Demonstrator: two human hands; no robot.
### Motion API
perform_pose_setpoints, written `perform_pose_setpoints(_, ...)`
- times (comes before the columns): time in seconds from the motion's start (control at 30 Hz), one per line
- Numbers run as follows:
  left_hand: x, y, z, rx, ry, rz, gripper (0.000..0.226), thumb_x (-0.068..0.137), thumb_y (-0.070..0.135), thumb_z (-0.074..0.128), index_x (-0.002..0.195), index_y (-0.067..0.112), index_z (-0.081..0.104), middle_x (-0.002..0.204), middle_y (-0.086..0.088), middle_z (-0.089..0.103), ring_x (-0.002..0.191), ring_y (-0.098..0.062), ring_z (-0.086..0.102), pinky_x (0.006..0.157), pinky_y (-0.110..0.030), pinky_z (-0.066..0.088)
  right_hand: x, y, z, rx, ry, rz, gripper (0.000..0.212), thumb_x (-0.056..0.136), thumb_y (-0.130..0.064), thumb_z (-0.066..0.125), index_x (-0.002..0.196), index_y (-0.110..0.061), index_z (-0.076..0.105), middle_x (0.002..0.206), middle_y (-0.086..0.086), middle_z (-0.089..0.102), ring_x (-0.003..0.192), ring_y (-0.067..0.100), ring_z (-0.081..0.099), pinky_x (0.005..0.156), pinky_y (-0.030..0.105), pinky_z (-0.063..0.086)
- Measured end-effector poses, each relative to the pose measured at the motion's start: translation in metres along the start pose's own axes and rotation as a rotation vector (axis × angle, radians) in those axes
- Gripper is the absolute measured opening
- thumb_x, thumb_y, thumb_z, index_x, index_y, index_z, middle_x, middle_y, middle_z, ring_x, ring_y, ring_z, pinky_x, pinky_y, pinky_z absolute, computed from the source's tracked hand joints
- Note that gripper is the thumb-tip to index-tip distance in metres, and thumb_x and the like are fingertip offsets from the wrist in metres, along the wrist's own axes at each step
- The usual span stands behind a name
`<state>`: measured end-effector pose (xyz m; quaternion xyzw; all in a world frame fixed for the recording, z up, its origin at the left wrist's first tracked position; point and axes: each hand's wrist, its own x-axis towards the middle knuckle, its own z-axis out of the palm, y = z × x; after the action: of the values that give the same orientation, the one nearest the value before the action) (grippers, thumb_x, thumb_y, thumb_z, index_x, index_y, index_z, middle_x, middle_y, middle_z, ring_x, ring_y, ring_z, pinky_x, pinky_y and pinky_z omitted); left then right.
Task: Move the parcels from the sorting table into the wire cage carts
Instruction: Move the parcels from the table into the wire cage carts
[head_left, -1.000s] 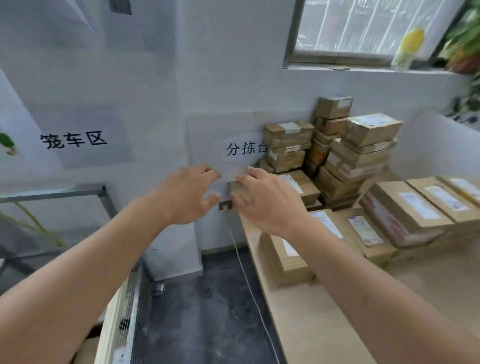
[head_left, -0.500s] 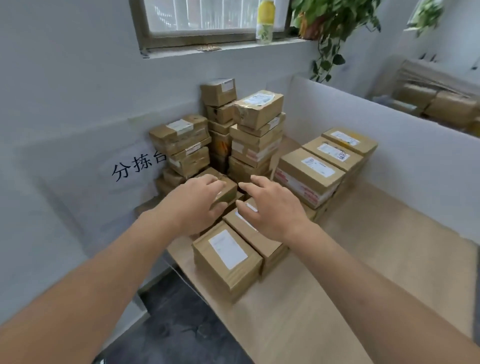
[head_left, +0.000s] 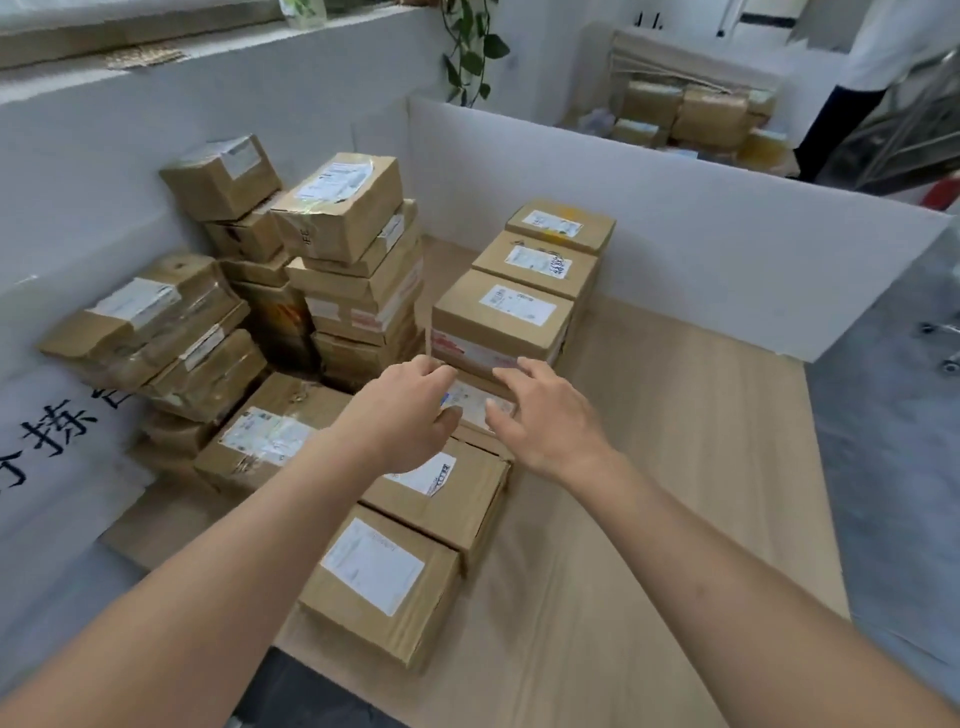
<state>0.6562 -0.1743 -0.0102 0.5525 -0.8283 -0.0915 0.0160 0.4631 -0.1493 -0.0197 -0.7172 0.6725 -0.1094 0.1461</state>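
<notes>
Both hands have moved right from the wall corner to a small parcel (head_left: 475, 402) mid-table, just near of a taller box (head_left: 501, 322). Left hand (head_left: 402, 415) and right hand (head_left: 545, 415) flank it, fingers spread, holding nothing, likely to lift it from either side off the sorting table (head_left: 649, 519).

We see two bare forearms, left hand (head_left: 402, 415) and right hand (head_left: 550, 415); no sleeves, rings or watch.

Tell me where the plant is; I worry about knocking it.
In the head view the plant hangs at top centre, behind the white partition and beyond the tall parcel stack.
</notes>
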Motion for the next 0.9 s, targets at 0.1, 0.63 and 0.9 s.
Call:
perform_pose_setpoints(0.1,0.042,0.008,0.01,0.022,-0.023,0.014,0.031,0.1,0.043,0.048,0.119,0.019,0.052,0.132,-0.004,0.052,0.114,-0.029,0.056,0.091,-0.045,0.053,0.03,0.027,0.005,0.047,-0.007,0.058,0.057,0.102,-0.052,0.047,0.154,-0.03,0.046,0.165,0.003,0.033,0.145,0.027,0.04,0.116,0.043,0.039)
perform_pose_setpoints(0.63,0.226,0.033,0.067,0.008,-0.125,-0.09,0.046,0.102,0.039,0.05,0.142,0.017,0.045,0.149,-0.012,0.041,0.13,-0.036,0.048,0.105,-0.049,0.047,0.218,0.144,0.034,0.227,-0.053,0.211,0.057,0.103,-0.044,0.047,0.155,-0.023,0.043,0.161,0.007,0.032,0.14,0.034,0.043,0.114,0.041,0.036)
perform_pose_setpoints(0.9,0.236,0.03,0.101,0.063,0.008,-0.178,0.048,0.105,0.047,0.035,0.145,0.021,0.044,0.146,-0.011,0.044,0.129,-0.048,0.042,0.109,-0.054,0.04,0.264,0.164,0.05,0.249,-0.001,0.222,0.053,0.101,-0.047,0.049,0.149,-0.023,0.044,0.153,0.002,0.034,0.132,0.036,0.045,0.111,0.042,0.036)
